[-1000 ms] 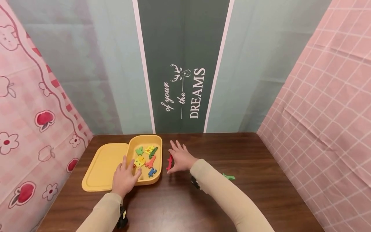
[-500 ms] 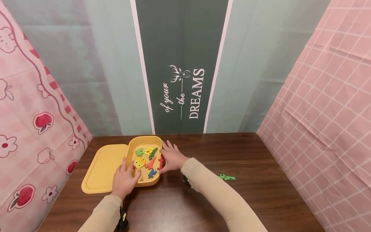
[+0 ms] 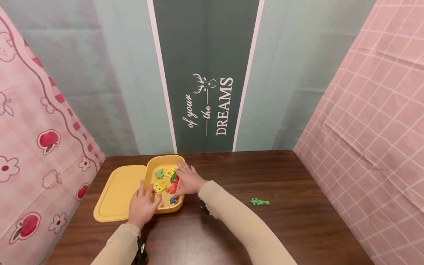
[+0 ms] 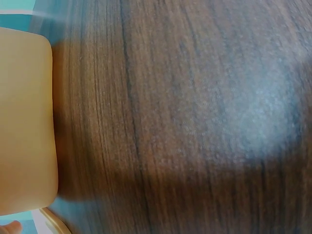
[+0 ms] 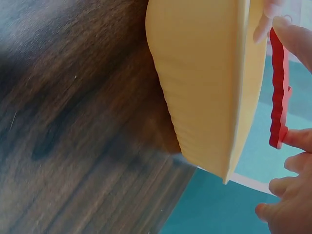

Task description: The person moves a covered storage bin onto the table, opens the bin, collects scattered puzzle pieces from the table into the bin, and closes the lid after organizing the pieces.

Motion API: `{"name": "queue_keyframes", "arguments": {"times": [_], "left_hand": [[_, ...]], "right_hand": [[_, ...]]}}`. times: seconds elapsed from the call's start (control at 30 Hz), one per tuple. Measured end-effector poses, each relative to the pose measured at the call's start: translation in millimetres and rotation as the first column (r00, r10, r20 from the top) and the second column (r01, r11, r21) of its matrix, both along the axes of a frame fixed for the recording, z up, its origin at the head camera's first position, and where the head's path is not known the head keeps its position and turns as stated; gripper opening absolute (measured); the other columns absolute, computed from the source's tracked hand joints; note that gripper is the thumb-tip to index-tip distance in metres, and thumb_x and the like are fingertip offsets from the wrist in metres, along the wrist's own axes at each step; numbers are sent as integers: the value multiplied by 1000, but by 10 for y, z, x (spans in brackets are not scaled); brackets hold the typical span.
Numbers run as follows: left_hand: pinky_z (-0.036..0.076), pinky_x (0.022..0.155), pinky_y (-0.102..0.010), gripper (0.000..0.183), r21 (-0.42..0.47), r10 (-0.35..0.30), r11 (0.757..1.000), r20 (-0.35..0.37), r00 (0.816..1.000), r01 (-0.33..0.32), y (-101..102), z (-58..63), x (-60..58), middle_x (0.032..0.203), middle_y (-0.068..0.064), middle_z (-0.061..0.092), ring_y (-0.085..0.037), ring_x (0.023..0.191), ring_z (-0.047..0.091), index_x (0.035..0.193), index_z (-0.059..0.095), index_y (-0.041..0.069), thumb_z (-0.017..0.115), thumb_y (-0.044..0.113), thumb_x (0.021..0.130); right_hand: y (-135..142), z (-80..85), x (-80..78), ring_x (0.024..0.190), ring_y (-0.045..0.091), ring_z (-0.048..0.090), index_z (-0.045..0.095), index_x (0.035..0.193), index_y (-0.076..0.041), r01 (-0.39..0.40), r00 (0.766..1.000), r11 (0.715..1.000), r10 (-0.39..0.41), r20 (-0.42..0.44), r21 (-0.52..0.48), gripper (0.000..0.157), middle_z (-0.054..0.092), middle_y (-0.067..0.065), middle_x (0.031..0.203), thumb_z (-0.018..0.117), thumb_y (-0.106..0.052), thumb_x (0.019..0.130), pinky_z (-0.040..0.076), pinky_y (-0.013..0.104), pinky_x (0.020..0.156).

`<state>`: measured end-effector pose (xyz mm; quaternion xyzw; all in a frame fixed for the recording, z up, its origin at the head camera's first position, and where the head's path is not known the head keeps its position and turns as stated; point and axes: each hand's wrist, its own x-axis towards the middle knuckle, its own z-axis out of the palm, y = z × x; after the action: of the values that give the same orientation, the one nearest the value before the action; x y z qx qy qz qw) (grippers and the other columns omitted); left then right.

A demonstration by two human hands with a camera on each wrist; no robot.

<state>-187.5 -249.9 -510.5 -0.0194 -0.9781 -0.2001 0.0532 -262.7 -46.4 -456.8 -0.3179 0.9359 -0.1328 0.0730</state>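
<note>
My right hand (image 3: 188,181) is over the right rim of a yellow box (image 3: 169,210). Its thumb and a finger pinch the two ends of a long red puzzle piece (image 5: 278,92), seen edge-on above the rim in the right wrist view. Inside the box lie a green piece (image 3: 159,173), a yellow piece with a face (image 3: 159,186), an orange-red piece (image 3: 170,189) and a blue piece (image 3: 172,200), partly covered by my right hand. My left hand (image 3: 142,204) rests at the box's near left side, its fingers spread and relaxed over the edge.
A flat yellow lid (image 3: 114,195) lies left of the box, against it. One green spotted piece (image 3: 260,201) lies alone on the brown wooden table (image 3: 225,235), to the right. Fabric hangs behind the table and at both sides.
The right hand has carried the red puzzle piece leftward from beside the box to over its inside. The left hand has stayed in place. The green spotted piece on the table is now fully uncovered.
</note>
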Motion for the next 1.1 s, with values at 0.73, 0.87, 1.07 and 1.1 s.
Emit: {"name": "queue_keyframes", "arguments": {"times": [0.73, 0.87, 1.07, 1.1], "left_hand": [[30, 95, -64, 62, 8, 22, 1000, 28, 999, -22, 23, -15, 37, 148, -31, 14, -53, 118, 36, 135, 46, -1, 50, 42, 91], [29, 96, -64, 62, 13, 24, 1000, 50, 998, -25, 30, -2, 30, 149, -30, 12, -54, 119, 34, 136, 44, -1, 49, 43, 91], [29, 96, -64, 62, 6, 23, 1000, 59, 998, -23, 35, 18, 18, 149, -31, 11, -54, 119, 34, 136, 44, -1, 49, 42, 92], [29, 96, -63, 62, 4, 24, 1000, 59, 998, -24, 36, 20, 12, 149, -30, 11, -54, 119, 34, 136, 44, -1, 49, 42, 92]], "right_hand": [[-128, -343, -33, 141, 28, 2, 44, 138, -8, 45, 999, 997, -44, -19, 65, 97, 7, 13, 155, 75, -61, 63, 17, 52, 108], [-121, -361, -43, 141, 28, 0, 45, 137, -9, 73, 997, 994, -72, -14, 82, 96, 6, 13, 155, 77, -59, 62, 16, 52, 109], [-115, -364, -64, 141, 28, -3, 45, 137, -8, 95, 995, 993, -96, 15, 75, 96, 4, 12, 156, 79, -57, 61, 14, 52, 109], [-116, -374, -73, 141, 29, -3, 45, 137, -8, 103, 994, 992, -105, 24, 75, 96, 3, 12, 156, 79, -57, 61, 13, 52, 109]]}}
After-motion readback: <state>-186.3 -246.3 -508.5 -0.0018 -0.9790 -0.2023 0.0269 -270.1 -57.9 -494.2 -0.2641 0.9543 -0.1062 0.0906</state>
